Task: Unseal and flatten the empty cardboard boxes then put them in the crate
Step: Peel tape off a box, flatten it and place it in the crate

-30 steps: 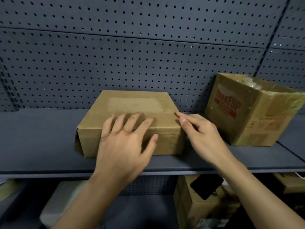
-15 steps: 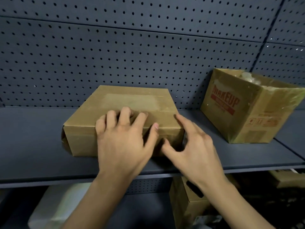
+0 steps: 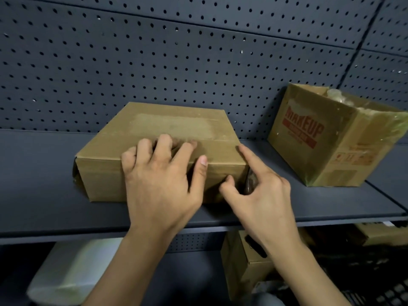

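9 o'clock of closed box (image 3: pixel 176 124): bare shelf (image 3: pixel 39 184), free passage.
3 o'clock: gap, then MAKEUP box (image 3: pixel 326 155) blocks.
12 o'clock: pegboard (image 3: pixel 154 62) blocks; box rear possibly touching it.

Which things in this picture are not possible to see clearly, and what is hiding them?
Head view only.
The flat box: front face and top seam partly covered by the left hand.
Its right end: behind the right hand.
The MAKEUP box: contents partly cut off by the right edge.
The white object under the shelf: blurred.
The crate: not in view.
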The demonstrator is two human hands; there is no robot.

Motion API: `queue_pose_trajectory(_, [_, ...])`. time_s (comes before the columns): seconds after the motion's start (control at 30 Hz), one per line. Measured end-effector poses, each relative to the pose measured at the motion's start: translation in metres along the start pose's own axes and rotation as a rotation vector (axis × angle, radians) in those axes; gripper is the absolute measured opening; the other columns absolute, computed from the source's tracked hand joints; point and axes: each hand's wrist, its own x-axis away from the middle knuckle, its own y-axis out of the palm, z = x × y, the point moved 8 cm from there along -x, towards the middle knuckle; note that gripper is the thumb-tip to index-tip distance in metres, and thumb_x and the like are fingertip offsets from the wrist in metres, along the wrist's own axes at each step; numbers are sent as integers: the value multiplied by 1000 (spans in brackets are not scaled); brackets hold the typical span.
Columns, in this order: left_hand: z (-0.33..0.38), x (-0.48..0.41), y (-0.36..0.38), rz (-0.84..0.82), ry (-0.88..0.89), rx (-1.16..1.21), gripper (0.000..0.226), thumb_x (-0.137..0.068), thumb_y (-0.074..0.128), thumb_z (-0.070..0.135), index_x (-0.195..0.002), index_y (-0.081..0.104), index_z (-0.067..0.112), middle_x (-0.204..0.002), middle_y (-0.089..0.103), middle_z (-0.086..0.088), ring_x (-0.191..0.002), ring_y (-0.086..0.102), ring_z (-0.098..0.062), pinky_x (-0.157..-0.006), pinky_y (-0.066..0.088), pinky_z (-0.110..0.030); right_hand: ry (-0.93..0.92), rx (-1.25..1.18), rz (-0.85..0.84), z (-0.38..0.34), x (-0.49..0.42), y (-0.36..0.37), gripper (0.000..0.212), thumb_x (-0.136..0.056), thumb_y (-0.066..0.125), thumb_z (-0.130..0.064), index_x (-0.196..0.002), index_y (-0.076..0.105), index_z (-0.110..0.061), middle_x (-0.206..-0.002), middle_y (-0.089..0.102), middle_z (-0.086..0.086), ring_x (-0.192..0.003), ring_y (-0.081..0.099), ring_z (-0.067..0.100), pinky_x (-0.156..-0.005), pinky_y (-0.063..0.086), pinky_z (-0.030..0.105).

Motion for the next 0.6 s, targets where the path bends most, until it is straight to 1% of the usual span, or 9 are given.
queue_pose_trajectory(0.03, [0,0,-1,10,7,16,44,-99,39,47,-112,72,22,-100,62,-3,-90,50,-29,-82,31,-44,2,-3,-8,1,0,0,70,-77,63,-45,-145,48,-35,-70,48,-17,-63,45,2,-67,36,16])
queue_pose_trajectory(0.1, [0,1,-3,27,19,31,42,-98,40,44,-115,72,22,-102,63,-2,-91,51,-29,-82,30,-43,-8,6,-13,0,1,0,78,-71,60,-56,-146,45,-38,-66,53,-14,-58,46,4,-62,39,18])
queue_pose_trajectory(0.17, [0,1,-2,33,24,30,42,-98,41,43,-116,72,21,-102,63,-2,-90,51,-29,-82,30,-43,3,-4,-15,2,1,1,81,-69,59,-61,-145,45,-40,-65,57,-10,-58,49,6,-61,46,23])
queue_pose_trajectory(0.23, [0,1,-2,36,22,22,42,-98,41,43,-116,72,21,-101,63,-2,-90,51,-30,-82,30,-43,38,-33,-15,5,0,1,76,-71,64,-55,-144,47,-40,-68,63,-7,-63,55,10,-65,54,30])
queue_pose_trajectory(0.33, [-1,3,-2,51,18,19,41,-98,42,43,-115,73,21,-99,62,-2,-89,51,-30,-82,30,-43,73,-70,-9,5,1,1,71,-74,67,-48,-142,49,-42,-70,67,-4,-73,61,13,-70,57,35])
queue_pose_trajectory(0.5, [0,2,-1,61,17,13,41,-98,42,43,-114,73,21,-99,62,-3,-89,50,-31,-81,30,-43,90,-95,2,3,3,2,69,-76,66,-46,-142,49,-42,-67,65,-4,-76,61,17,-71,57,37])
queue_pose_trajectory(0.6, [-1,2,-1,59,14,11,41,-98,42,43,-114,73,21,-99,62,-3,-89,50,-31,-81,30,-43,88,-74,10,2,3,3,67,-78,65,-42,-143,48,-41,-62,61,-4,-70,59,18,-69,56,38])
